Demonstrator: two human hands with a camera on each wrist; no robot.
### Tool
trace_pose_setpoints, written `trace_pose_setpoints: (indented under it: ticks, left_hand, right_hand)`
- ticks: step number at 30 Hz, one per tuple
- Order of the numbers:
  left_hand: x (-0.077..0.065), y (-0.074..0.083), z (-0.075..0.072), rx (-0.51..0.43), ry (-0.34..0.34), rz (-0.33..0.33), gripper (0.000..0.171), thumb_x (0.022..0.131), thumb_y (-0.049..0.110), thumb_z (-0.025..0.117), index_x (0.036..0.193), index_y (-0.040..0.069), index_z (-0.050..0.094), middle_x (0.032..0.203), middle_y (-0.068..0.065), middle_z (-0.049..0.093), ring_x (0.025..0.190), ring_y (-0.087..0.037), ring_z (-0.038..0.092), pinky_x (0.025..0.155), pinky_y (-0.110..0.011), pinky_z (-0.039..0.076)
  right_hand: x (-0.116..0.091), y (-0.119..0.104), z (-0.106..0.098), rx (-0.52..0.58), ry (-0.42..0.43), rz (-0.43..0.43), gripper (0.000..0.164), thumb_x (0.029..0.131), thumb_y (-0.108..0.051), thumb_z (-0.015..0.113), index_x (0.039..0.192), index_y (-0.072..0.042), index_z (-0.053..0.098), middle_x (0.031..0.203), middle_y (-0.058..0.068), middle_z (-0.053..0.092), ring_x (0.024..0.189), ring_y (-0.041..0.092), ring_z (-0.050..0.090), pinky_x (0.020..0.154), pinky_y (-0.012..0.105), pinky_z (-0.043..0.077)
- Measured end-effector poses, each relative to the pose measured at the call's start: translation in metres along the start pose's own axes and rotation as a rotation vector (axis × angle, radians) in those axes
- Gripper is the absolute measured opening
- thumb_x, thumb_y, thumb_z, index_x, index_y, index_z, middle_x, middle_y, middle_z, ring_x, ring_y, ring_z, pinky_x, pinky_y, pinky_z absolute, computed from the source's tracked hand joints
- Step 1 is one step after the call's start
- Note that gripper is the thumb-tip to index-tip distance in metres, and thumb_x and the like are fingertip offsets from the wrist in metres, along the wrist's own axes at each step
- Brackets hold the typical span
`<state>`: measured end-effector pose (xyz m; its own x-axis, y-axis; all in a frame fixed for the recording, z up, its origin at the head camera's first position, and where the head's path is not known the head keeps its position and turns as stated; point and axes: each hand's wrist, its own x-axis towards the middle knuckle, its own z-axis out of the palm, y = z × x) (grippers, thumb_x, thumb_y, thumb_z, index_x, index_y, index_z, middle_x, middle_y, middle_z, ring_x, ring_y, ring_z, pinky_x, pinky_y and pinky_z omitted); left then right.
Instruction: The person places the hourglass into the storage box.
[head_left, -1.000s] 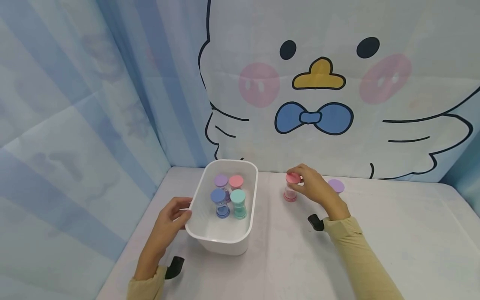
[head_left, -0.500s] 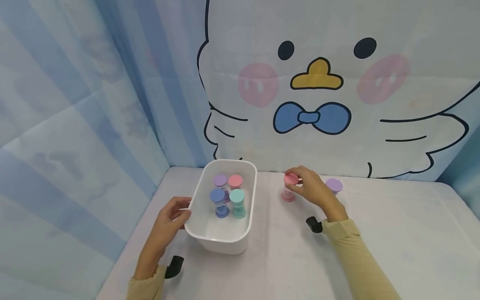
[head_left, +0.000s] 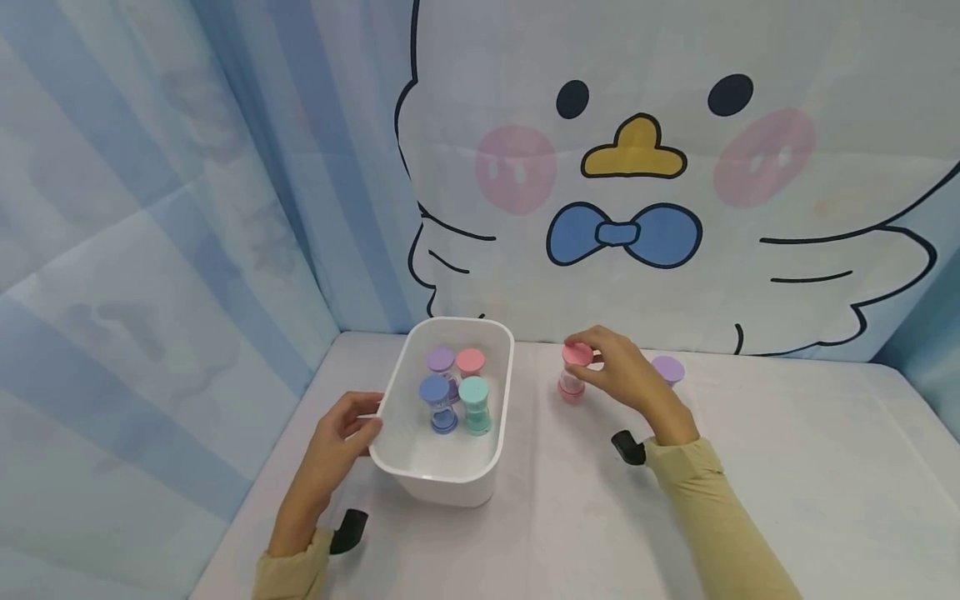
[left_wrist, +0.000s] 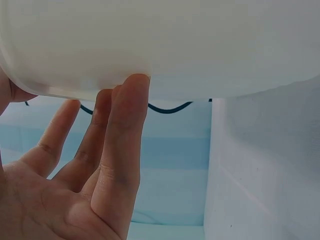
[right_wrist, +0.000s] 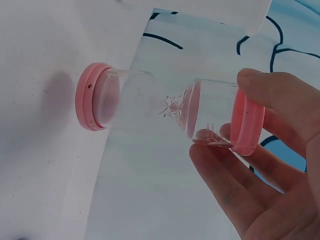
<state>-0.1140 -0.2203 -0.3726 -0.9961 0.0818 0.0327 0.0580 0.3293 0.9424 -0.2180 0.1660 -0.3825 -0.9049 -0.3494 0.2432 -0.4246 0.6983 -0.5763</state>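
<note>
My right hand point(head_left: 628, 379) pinches a pink-capped hourglass point(head_left: 573, 385) by its upper end, thumb and fingers around the cap. In the right wrist view the hourglass point(right_wrist: 192, 110) has a clear waisted body with pink sand in its upper bulb, and its lower cap stands apart from its shadow on the table. At the left, my left hand point(head_left: 337, 446) grips a white plastic bin point(head_left: 442, 482) by its side rim. The left wrist view has the fingers point(left_wrist: 122, 145) against the outer wall. Inside the bin stand purple point(head_left: 442, 360), pink point(head_left: 470, 361), blue point(head_left: 436, 390) and teal point(head_left: 475, 392) hourglasses.
A purple-capped hourglass point(head_left: 667, 368) stands behind the right wrist, partly hidden by it. The pale tabletop point(head_left: 825, 467) ends at a backdrop point(head_left: 630, 300) printed with a cartoon bird. A blue-striped curtain point(head_left: 187, 250) hangs along the left.
My right hand has moved slightly left with the pink hourglass and, since half a second ago, a little upward. The left hand and the bin have stayed in place.
</note>
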Motion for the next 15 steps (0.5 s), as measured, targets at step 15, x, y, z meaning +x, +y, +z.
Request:
trace_pose_setpoints:
  ticks: [15]
  left_hand:
    - [0.001,-0.001,0.000,-0.004,0.000,0.006,0.034,0.092,0.013,0.056,0.124,0.006,0.049,0.122,-0.016,0.053,0.105,-0.034,0.055,0.069,-0.032,0.053]
  right_hand:
    - [-0.004,-0.029,-0.015,-0.024,0.025,-0.073,0.042,0.078,-0.021,0.074,0.116,-0.009,0.061,0.110,0.003,0.059,0.097,0.020,0.058,0.081,0.038,0.051]
